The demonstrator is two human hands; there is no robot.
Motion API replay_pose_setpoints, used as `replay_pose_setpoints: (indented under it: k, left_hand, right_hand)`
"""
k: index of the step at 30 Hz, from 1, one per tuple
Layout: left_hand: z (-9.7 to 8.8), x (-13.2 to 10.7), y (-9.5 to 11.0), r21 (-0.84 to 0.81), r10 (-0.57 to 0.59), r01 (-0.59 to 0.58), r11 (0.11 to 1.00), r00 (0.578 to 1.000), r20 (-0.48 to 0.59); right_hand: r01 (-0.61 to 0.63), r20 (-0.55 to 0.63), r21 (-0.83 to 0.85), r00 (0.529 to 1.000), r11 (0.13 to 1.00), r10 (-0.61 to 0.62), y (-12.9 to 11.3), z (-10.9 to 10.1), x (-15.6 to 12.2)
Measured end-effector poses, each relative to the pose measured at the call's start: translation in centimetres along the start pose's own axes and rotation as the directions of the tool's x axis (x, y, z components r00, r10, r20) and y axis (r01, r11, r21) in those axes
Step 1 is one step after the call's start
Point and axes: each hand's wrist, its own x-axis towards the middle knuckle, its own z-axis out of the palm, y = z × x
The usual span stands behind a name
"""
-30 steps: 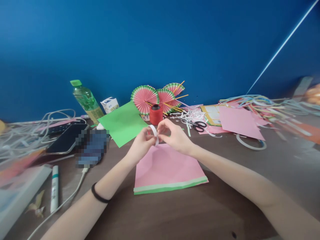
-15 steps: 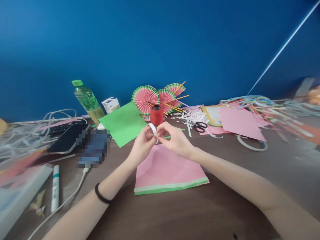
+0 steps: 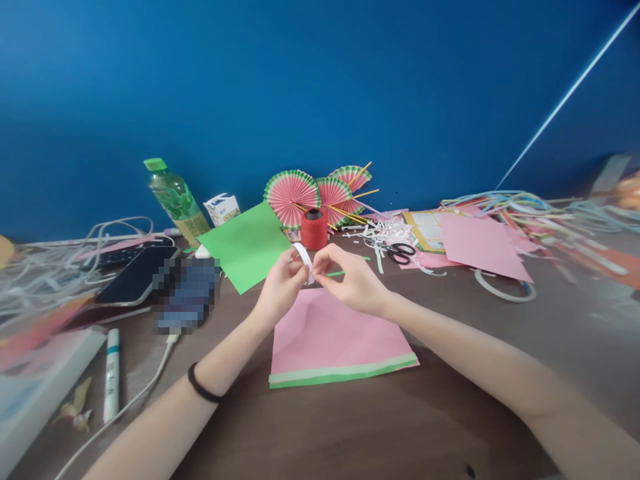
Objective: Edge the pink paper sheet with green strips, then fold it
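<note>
A narrow white roll of tape (image 3: 303,259) is held upright above the far edge of the pink paper. My left hand (image 3: 284,283) grips it from the left, thumb and fingers closed around its rim. At the roll's right side, my right hand (image 3: 353,280) pinches thumb and forefinger together against its edge; the bit of tape between those fingertips is too small to make out. Beneath both hands lies the pink sheet of paper (image 3: 335,337), with a pale and a green strip (image 3: 350,375) along its near edge.
Behind the hands stand a red thread spool (image 3: 313,232) and watermelon-patterned paper fans (image 3: 293,199). Green paper (image 3: 250,247) lies left, near a bottle (image 3: 177,203) and phones (image 3: 137,277). Black-handled scissors (image 3: 401,253), white paper scraps (image 3: 385,233) and pink sheets (image 3: 483,247) lie right.
My left hand has shifted slightly left and its fingers have changed their hold on the tape roll. The right hand stays pinched at almost the same spot.
</note>
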Motion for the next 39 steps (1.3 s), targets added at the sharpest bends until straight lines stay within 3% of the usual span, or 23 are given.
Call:
replay_pose_setpoints:
  k: [10, 27, 34, 39]
  left_hand:
    - [0.0, 0.0, 0.5, -0.053, -0.007, 0.012, 0.999, 0.996, 0.094]
    - [-0.8, 0.3, 0.3, -0.042, 0.006, -0.003, 0.999, 0.996, 0.089]
    - [-0.8, 0.7, -0.5, -0.149, 0.035, -0.009, 0.989, 0.984, 0.172]
    - [-0.7, 0.8, -0.5, -0.126, 0.041, -0.016, 0.992, 0.980, 0.196]
  right_hand:
    - [-0.022, -0.091, 0.135, 0.995, 0.991, 0.035, 0.7, -0.2, 0.4]
    - [0.018, 0.023, 0.107, 1.000, 0.994, -0.020, -0.2, 0.0, 0.1]
    - [0.009, -0.064, 0.118, 0.998, 0.993, -0.001, -0.1, -0.4, 0.4]
    - [0.004, -0.065, 0.131, 0.998, 0.991, 0.004, -0.1, -0.5, 0.4]
